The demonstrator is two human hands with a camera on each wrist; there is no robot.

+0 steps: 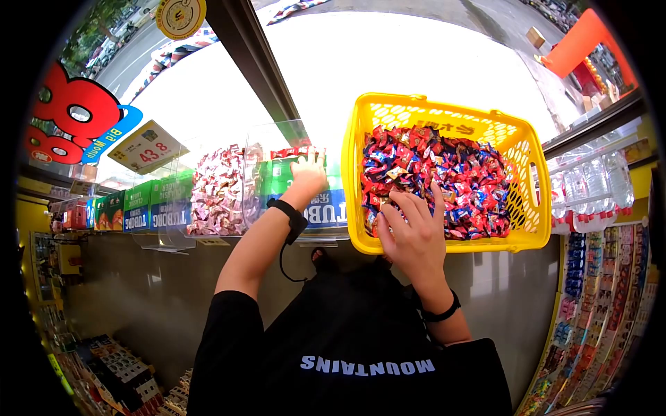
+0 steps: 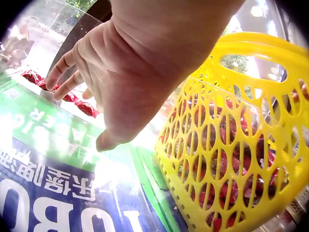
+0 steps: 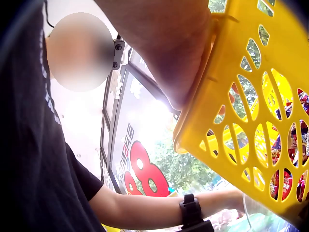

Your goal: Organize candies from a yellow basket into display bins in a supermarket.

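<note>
A yellow basket (image 1: 538, 229) on the right holds many red and blue wrapped candies (image 1: 472, 187). Over its near left part is my right hand (image 1: 416, 232), fingers spread and loosely bent above the candies; whether they touch them I cannot tell. My left hand (image 1: 309, 177) reaches into a clear bin with a green and blue box (image 1: 322, 201) in front. In the left wrist view that hand (image 2: 116, 87) has its fingers extended beside a row of red wrapped candies (image 2: 87, 108), gripping nothing visible. The basket's holed side (image 2: 193, 145) stands right next to it.
Left of that bin, another clear bin holds pink wrapped candies (image 1: 216, 191), with a price sign (image 1: 148, 147) and more green boxes (image 1: 179, 197) beyond. Bottled water (image 1: 590, 184) stands right of the basket. Glass panes rise behind; shelves (image 1: 590, 305) line the right.
</note>
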